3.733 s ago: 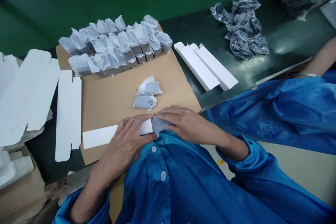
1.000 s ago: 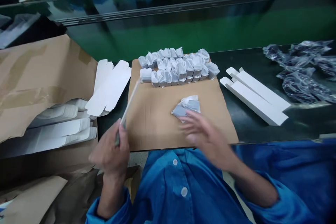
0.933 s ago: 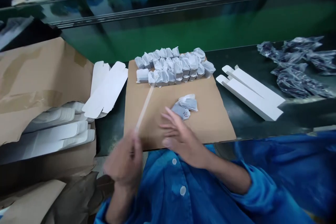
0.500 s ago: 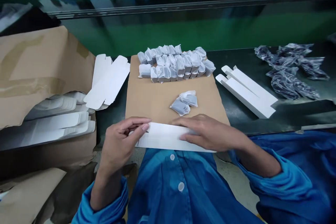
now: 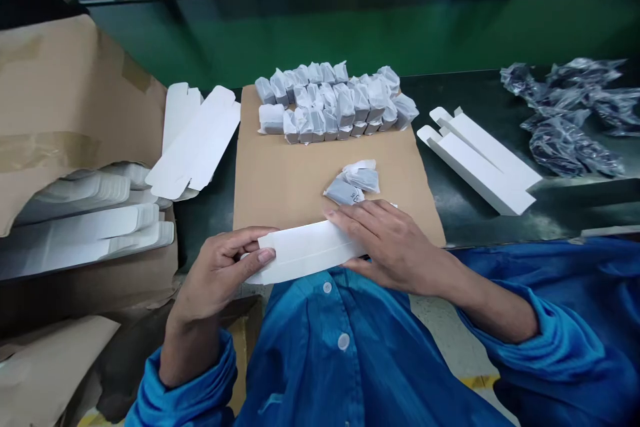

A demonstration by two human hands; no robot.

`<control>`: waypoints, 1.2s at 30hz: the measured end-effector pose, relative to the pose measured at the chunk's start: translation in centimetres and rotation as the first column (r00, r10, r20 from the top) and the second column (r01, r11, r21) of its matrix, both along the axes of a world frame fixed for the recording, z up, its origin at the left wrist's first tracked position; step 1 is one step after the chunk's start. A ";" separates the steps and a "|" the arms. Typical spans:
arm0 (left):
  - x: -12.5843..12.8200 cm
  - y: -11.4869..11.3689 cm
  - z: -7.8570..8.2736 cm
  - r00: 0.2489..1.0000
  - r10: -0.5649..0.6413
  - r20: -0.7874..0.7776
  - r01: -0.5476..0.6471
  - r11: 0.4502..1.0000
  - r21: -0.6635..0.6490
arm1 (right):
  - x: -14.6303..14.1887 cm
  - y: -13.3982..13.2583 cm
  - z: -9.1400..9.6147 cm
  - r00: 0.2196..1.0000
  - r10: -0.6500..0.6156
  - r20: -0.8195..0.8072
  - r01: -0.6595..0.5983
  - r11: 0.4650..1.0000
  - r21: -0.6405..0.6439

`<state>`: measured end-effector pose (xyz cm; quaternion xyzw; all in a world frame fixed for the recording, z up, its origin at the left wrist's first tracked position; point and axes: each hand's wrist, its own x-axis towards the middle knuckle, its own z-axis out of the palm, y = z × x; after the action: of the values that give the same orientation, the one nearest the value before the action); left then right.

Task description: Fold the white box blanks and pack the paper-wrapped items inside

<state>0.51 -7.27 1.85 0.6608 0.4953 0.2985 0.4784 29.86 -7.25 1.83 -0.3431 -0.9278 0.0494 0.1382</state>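
A flat white carton blank [image 5: 305, 252] lies across the near edge of a brown cardboard sheet [image 5: 280, 180]. My left hand [image 5: 220, 273] pinches its left end, thumb on top. My right hand [image 5: 390, 240] wraps its right end, fingers curled over the upper edge. Just beyond my right hand lie two loose grey items in white wrap [image 5: 353, 183]. Several more wrapped grey items [image 5: 330, 103] stand in rows at the sheet's far edge.
Two formed white cartons [image 5: 480, 160] lie on the dark table to the right, with crumpled clear plastic bags [image 5: 565, 120] beyond. Flat carton blanks [image 5: 197, 140] lie left of the sheet. An open brown box [image 5: 75, 227] at far left holds stacked blanks.
My left hand swung a blank from edge-on down flat in front of me. My right hand came back from the loose wrapped items and took the blank's right end.
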 end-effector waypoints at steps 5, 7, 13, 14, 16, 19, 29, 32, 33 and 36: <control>1.4 0.3 -0.6 0.987 0.089 -0.133 -0.069 0.987 0.147 | -0.3 -0.4 -0.3 0.998 -0.024 0.059 0.017 0.994 0.107; 1.8 0.4 -0.8 0.979 0.123 -0.165 -0.089 0.976 0.199 | -0.7 -0.7 -0.3 0.992 -0.058 0.113 0.034 0.979 0.203; 1.8 0.6 -0.9 0.961 0.217 -0.171 -0.167 0.949 0.266 | -1.3 -1.6 0.1 0.987 -0.090 0.133 0.043 0.946 0.320; 1.7 0.6 -0.8 0.960 0.221 -0.170 -0.171 0.949 0.265 | -1.2 -1.6 0.1 0.990 -0.084 0.117 0.042 0.945 0.324; 1.6 0.4 -0.4 0.965 0.245 -0.090 -0.217 0.946 0.241 | -0.9 -1.3 0.3 0.990 -0.115 0.086 0.082 0.943 0.323; 2.9 -0.4 -0.2 0.867 0.397 0.300 -0.475 0.842 0.258 | -0.9 -0.4 0.3 0.960 -0.281 -0.004 0.264 0.894 0.363; 9.4 -1.9 -2.8 0.760 0.606 0.234 -0.650 0.710 0.271 | -5.0 -2.5 -0.7 0.947 -0.104 -0.303 0.103 0.995 -0.020; 8.0 -1.4 -2.6 0.878 0.463 0.122 -0.477 0.823 0.309 | -4.2 -1.0 0.4 0.831 -0.222 -0.510 0.053 0.944 -0.326; 7.7 -1.3 -2.5 0.898 0.428 0.103 -0.435 0.827 0.355 | -4.0 -0.2 0.7 0.791 -0.223 -0.569 0.008 0.935 -0.354; 7.2 -1.5 -2.6 0.919 0.388 0.077 -0.379 0.809 0.449 | -3.4 2.2 1.0 0.732 -0.098 -0.674 -0.246 0.884 -0.396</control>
<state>7.75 -8.77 -0.73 0.6434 0.5389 0.4901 0.2354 26.47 -5.08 2.83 -0.2854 -0.7872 0.3946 0.3784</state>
